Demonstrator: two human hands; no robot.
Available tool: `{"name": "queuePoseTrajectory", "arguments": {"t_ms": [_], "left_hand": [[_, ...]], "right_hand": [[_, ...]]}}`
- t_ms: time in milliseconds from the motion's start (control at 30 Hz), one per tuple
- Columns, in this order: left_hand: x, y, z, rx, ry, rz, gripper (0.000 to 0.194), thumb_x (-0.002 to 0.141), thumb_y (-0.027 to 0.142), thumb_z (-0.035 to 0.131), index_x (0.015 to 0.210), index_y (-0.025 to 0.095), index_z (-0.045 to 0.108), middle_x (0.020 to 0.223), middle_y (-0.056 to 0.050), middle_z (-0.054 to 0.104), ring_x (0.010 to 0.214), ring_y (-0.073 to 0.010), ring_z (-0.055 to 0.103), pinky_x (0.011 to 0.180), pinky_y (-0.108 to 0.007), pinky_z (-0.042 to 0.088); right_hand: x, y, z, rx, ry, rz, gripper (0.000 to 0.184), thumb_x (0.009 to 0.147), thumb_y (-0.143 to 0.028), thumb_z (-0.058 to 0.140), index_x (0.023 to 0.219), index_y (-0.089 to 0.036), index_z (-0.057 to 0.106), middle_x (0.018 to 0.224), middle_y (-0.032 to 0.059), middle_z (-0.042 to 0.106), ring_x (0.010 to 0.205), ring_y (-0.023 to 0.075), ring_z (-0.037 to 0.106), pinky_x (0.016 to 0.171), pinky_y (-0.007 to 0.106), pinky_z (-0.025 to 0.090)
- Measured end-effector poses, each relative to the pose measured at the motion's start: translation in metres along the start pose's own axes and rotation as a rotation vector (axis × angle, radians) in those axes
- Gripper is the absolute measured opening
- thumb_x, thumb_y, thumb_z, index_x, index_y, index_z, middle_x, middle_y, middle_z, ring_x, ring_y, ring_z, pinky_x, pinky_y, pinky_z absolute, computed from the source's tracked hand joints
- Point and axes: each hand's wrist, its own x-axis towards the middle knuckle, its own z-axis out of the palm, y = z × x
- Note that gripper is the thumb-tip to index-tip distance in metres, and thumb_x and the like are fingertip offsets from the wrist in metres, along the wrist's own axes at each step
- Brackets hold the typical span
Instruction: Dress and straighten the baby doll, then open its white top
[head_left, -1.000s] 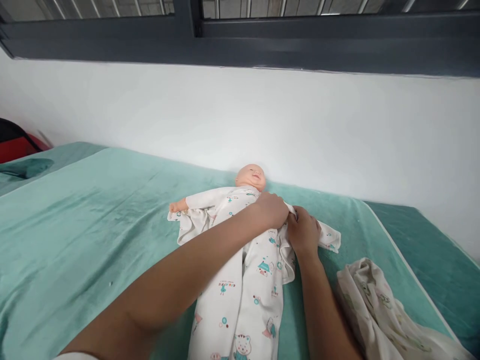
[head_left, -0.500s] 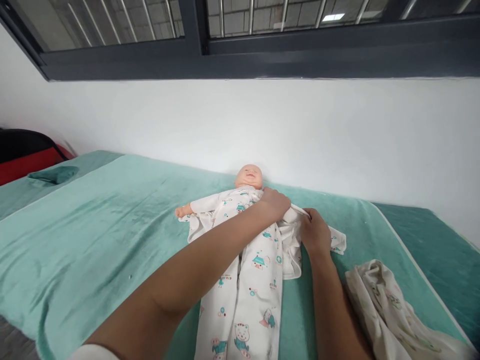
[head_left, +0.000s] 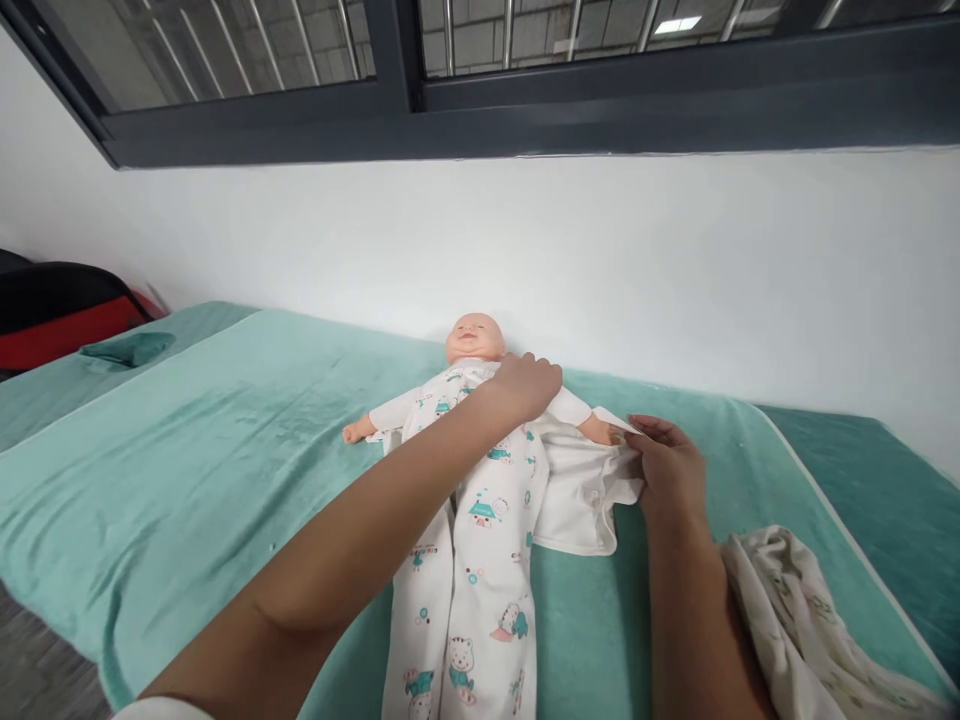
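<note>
A baby doll [head_left: 474, 340] lies on its back on a teal blanket [head_left: 195, 440], dressed in a white printed romper [head_left: 469, 560]. My left hand [head_left: 525, 385] rests closed on the romper at the doll's chest, just below its head. My right hand [head_left: 667, 465] grips the open right flap of the romper [head_left: 577, 490], beside the doll's bare hand [head_left: 604, 432], which sticks out of the sleeve.
A crumpled cream printed cloth [head_left: 802, 620] lies at the lower right. A white wall runs close behind the doll, under a dark window frame [head_left: 480, 100]. A red and black object [head_left: 67, 315] sits at the far left. The blanket's front edge drops off at the lower left.
My right hand has pulled the romper's right side outward, so the doll's arm is now out of the bunched cloth. My left hand slid up to the doll's chest.
</note>
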Motion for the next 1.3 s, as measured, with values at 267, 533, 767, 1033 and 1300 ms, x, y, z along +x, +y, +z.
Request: {"name": "queuePoseTrajectory", "arguments": {"t_ms": [267, 533, 767, 1033, 1300], "left_hand": [[-0.004, 0.003, 0.0, -0.039, 0.011, 0.031, 0.047, 0.085, -0.002, 0.05, 0.13, 0.011, 0.053, 0.129, -0.019, 0.061, 0.119, -0.0298, 0.057, 0.098, -0.048, 0.048], [0.015, 0.014, 0.023, -0.108, 0.0, 0.029, 0.043, 0.089, 0.005, 0.05, 0.131, 0.01, 0.053, 0.129, -0.02, 0.062, 0.119, -0.0304, 0.059, 0.098, -0.049, 0.047], [-0.017, 0.017, 0.033, -0.186, 0.179, -0.015, 0.029, 0.093, 0.014, 0.048, 0.119, 0.013, 0.061, 0.124, -0.014, 0.066, 0.117, -0.029, 0.06, 0.103, -0.048, 0.044], [-0.073, -0.027, 0.076, -0.63, 0.624, -0.314, 0.029, 0.102, 0.031, 0.04, 0.113, 0.021, 0.065, 0.129, -0.007, 0.068, 0.123, -0.0241, 0.059, 0.107, -0.042, 0.045], [-0.079, -0.05, 0.103, -1.043, 0.713, -0.346, 0.029, 0.1, 0.036, 0.046, 0.12, 0.022, 0.062, 0.133, -0.007, 0.064, 0.127, -0.0223, 0.056, 0.112, -0.04, 0.043]], "right_hand": [[-0.005, -0.009, 0.007, 0.312, 0.02, 0.116, 0.035, 0.046, -0.013, 0.068, 0.08, -0.021, 0.067, 0.083, -0.001, 0.07, 0.07, 0.0124, 0.064, 0.059, 0.023, 0.053], [-0.004, -0.012, 0.002, 0.485, 0.101, 0.097, 0.039, 0.047, -0.007, 0.063, 0.082, -0.022, 0.06, 0.098, -0.0017, 0.069, 0.09, 0.0122, 0.068, 0.076, 0.024, 0.056], [-0.016, -0.011, 0.018, 0.057, 0.153, -0.214, 0.02, 0.073, -0.022, 0.06, 0.092, -0.021, 0.067, 0.107, 0.0053, 0.071, 0.097, 0.0193, 0.066, 0.087, 0.037, 0.052], [-0.046, -0.002, 0.05, -0.788, -0.368, -0.716, 0.042, 0.098, -0.048, 0.045, 0.126, -0.022, 0.063, 0.126, 0.0114, 0.069, 0.123, 0.0306, 0.057, 0.117, 0.059, 0.027], [-0.031, 0.003, 0.044, -0.796, -0.336, -0.63, 0.042, 0.099, -0.042, 0.041, 0.125, -0.019, 0.065, 0.125, 0.0156, 0.069, 0.12, 0.0335, 0.057, 0.108, 0.06, 0.037]]}}
